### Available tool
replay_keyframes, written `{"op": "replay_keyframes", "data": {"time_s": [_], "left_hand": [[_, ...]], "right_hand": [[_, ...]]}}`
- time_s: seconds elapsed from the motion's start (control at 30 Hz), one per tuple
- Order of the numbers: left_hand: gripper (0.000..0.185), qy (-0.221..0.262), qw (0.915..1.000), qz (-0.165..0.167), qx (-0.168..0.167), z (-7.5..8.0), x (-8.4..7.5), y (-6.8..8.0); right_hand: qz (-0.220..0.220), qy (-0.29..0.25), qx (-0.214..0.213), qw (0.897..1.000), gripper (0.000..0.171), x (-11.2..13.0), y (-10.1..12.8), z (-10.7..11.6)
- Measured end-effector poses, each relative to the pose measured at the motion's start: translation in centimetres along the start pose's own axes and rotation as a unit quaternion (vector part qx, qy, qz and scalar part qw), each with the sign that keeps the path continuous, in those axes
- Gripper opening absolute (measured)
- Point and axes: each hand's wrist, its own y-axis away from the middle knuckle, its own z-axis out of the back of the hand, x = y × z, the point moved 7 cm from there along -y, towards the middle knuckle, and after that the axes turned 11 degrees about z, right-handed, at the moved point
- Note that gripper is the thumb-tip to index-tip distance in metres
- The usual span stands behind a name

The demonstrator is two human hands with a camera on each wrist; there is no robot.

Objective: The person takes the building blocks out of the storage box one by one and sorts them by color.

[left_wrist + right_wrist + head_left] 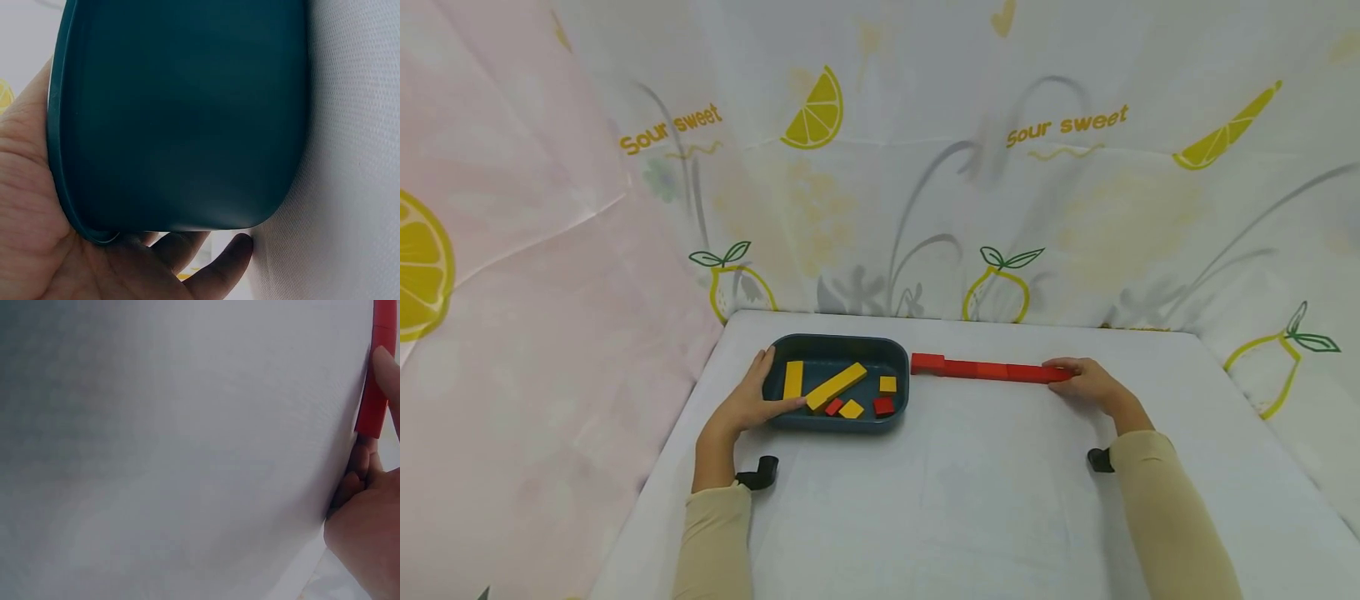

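My left hand (747,404) grips the left end of a dark teal tray (842,427), thumb across the rim and fingers round the outer side. In the left wrist view the tray's smooth outer wall (187,125) fills most of the picture. To the right of the tray, several red blocks (973,370) lie end to end in a line, the leftmost one (927,363) standing higher. At the line's right end my right hand (1093,385) pinches the last red block (374,406) between thumb and fingers.
Inside the tray lie a yellow bar (793,380), a slanted longer yellow bar (838,385), small yellow blocks (887,384) and small red blocks (883,406). A white cloth covers the table (970,500). Behind hangs a lemon-print curtain (880,167).
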Motion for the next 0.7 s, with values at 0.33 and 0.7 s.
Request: {"op": "replay_keyframes", "data": {"time_s": [0.33, 0.7], "left_hand": [[0.122, 0.005, 1.0000, 0.005, 0.003, -0.17, 0.22, -0.22], [0.121, 0.005, 0.9999, 0.014, 0.003, -0.08, 0.06, -0.06]], "right_hand": [[-0.008, -0.029, -0.010, 1.000, 0.050, -0.53, -0.04, 0.03], [-0.006, -0.026, -0.011, 1.000, 0.058, -0.48, -0.12, -0.08]]}}
